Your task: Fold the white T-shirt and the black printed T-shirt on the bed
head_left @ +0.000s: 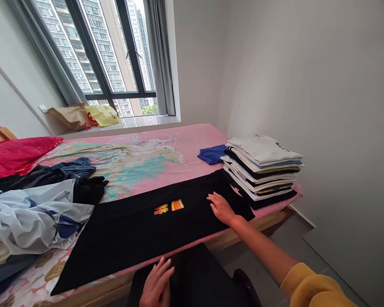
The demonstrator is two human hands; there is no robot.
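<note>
A black T-shirt (128,230) lies spread lengthwise along the near edge of the bed, its long sides drawn in, with an orange and yellow print (169,207) showing near its middle. My right hand (222,209) rests flat on the shirt toward its right end, fingers stretched out and holding nothing. Below the bed's edge, at the bottom of the view, my left hand (156,283) hovers apart from the shirt. Its fingers are extended and I see nothing in them. Just right of the shirt's neck end rises a stack of folded shirts (262,170).
A folded blue garment (212,154) lies behind the shirt. Loose clothes (35,209) are heaped on the left, near a red pillow (22,153). Bags (102,115) sit on the windowsill. The pink bedsheet (192,145) covers the bed, with a wall on the right.
</note>
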